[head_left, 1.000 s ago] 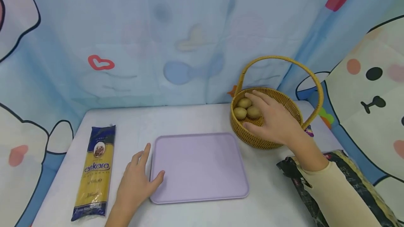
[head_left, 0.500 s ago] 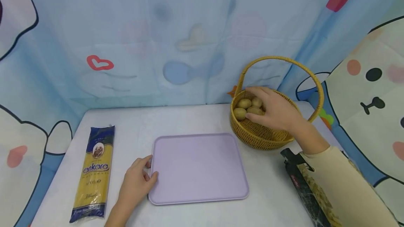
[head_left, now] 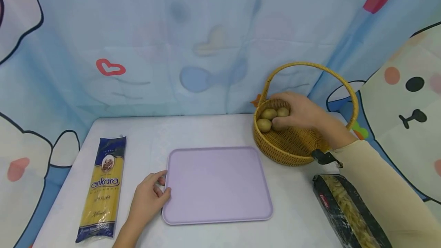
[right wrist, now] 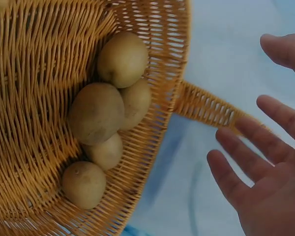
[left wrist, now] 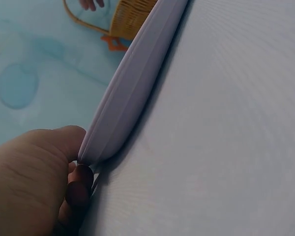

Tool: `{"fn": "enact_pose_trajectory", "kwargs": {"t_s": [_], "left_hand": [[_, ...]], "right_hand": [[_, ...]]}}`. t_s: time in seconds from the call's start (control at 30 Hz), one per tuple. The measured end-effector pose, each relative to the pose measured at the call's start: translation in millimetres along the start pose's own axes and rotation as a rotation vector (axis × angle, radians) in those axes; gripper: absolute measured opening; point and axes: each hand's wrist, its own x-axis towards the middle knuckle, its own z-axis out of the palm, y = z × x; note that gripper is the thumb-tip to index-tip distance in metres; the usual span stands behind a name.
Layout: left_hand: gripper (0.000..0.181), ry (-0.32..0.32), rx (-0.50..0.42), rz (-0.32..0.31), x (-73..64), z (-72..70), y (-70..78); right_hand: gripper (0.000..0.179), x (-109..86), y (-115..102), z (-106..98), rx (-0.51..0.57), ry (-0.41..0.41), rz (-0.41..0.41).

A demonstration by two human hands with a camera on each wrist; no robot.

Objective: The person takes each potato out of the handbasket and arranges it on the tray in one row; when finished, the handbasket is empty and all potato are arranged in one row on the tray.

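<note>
My left hand [head_left: 148, 198] pinches the left edge of a lilac tray [head_left: 217, 185]. In the left wrist view the thumb [left wrist: 71, 140] lies on the tray's rim and curled fingers sit below it. My right hand [head_left: 299, 110] reaches into a yellow wicker basket [head_left: 280, 158], its thumb overlapping one of several potatoes [head_left: 264, 125] at the basket's left side. The right wrist view shows the right hand [right wrist: 270, 162] with spread, relaxed fingers beside the basket rim, nothing between them, and the potatoes [right wrist: 96, 113] lying in the basket. Its fingertips are hidden in the head view.
A yellow and blue pasta packet [head_left: 102, 190] lies left of the tray. A dark packet of pasta [head_left: 346, 206] lies at the right, partly under the right sleeve [head_left: 386, 186]. The basket's tall handle [head_left: 310, 64] arches over it. A blue printed curtain [head_left: 206, 41] hangs behind the table.
My left hand has gone from open fingers beside the tray to pinching its edge. My right hand has lowered into the basket, its thumb coming over a potato.
</note>
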Motion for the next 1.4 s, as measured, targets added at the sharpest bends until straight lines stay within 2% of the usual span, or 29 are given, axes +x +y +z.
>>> {"fn": "enact_pose_trajectory", "kwargs": {"t_s": [0.27, 0.43, 0.7, 0.77, 1.0, 1.27, 1.4], "left_hand": [[0.052, 0.002, -0.012, -0.008, -2.7, 0.1, 0.6], [0.051, 0.000, -0.032, -0.013, -5.7, 0.2, 3.1], [0.051, 0.004, -0.055, -0.016, -10.3, 0.0, 7.2], [0.052, 0.003, -0.055, -0.020, -11.3, 0.2, 7.4], [0.052, -0.006, -0.070, -0.025, -13.1, 0.9, 8.2], [0.053, -0.010, -0.062, -0.032, -12.9, -0.5, 9.3], [0.053, -0.011, -0.065, -0.033, -12.8, 0.7, 9.3]], "right_hand": [[0.064, 14.8, 22.8, 8.4, 0.108, -0.063, 0.064], [0.056, 22.4, 39.6, 19.0, 0.174, -0.114, 0.075], [0.049, 26.9, 49.8, 38.6, 0.299, -0.258, 0.063], [0.048, 26.7, 47.6, 41.0, 0.284, -0.271, 0.065], [0.045, 27.2, 41.7, 45.9, 0.107, -0.295, 0.078], [0.037, 30.3, 38.9, 51.1, 0.092, -0.339, 0.034], [0.038, 30.7, 34.8, 53.9, 0.023, -0.359, 0.008]]}}
